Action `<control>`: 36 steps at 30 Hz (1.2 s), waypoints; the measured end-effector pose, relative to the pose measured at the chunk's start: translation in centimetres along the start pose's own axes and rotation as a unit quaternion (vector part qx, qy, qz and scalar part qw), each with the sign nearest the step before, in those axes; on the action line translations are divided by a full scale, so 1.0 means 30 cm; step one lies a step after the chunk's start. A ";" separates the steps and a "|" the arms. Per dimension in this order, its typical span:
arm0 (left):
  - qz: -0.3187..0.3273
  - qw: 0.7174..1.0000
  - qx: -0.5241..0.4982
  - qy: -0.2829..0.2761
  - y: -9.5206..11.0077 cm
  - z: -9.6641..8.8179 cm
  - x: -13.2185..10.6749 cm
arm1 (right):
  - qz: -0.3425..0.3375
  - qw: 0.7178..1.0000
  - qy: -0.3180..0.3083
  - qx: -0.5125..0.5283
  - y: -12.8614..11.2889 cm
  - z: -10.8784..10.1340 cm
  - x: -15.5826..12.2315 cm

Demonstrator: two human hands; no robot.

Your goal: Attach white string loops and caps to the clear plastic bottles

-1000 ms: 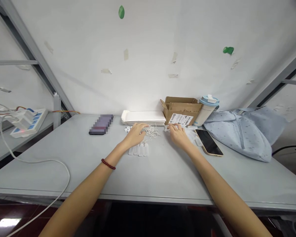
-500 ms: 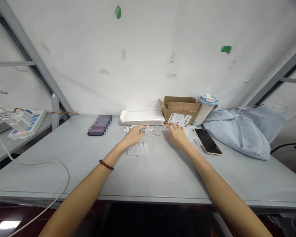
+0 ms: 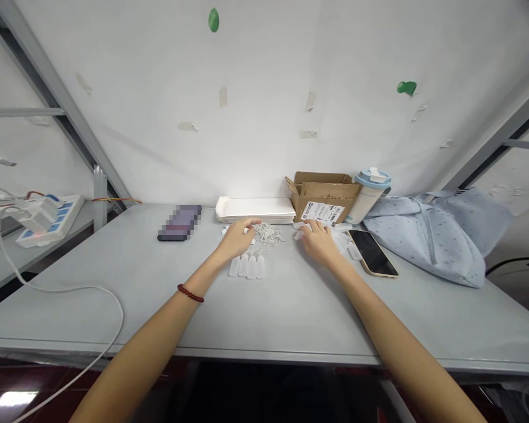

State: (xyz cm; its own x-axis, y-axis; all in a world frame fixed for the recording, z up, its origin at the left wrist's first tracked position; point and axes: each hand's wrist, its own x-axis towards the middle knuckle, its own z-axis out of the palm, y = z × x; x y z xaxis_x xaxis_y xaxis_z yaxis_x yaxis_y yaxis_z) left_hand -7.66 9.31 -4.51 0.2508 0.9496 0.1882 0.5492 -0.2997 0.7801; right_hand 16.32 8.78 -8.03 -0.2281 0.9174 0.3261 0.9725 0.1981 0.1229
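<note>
My left hand is curled at the left edge of a tangle of white strings, thumb and fingers pinched together; what they pinch is too small to name. Just in front of it lie several small white tags side by side in a row. My right hand lies with fingers stretched forward on a heap of clear plastic packets, right before a cardboard box. A red bead bracelet is on my left wrist.
Behind the strings lies a stack of white trays. A lidded cup, a phone and a blue cloth bundle are at the right. A dark phone lies at the left, with a power strip and white cable beyond.
My left hand has drawn back a little from the strings and curled tighter. My right hand has stayed on the packets, shifting only slightly.
</note>
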 end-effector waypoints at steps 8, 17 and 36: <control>-0.009 0.999 -0.036 -0.009 0.005 -0.007 0.001 | 0.004 0.999 -0.036 -0.012 0.000 0.003 -0.001; 0.001 1.000 -0.014 -0.021 -0.004 0.001 0.001 | 0.002 0.999 -0.046 -0.007 -0.011 -0.003 -0.002; -0.012 0.997 -0.072 -0.003 0.036 -0.023 -0.012 | -0.011 0.998 -0.003 0.056 -0.027 -0.022 -0.002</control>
State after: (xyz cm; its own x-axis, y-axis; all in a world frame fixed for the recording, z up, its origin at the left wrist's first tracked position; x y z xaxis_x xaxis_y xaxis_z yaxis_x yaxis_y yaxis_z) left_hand -7.69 8.72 -3.32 0.2445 0.9554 0.1657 0.4346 -0.2608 0.8620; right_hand 15.51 8.34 -7.54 -0.2492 0.9144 0.3190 0.9666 0.2552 0.0237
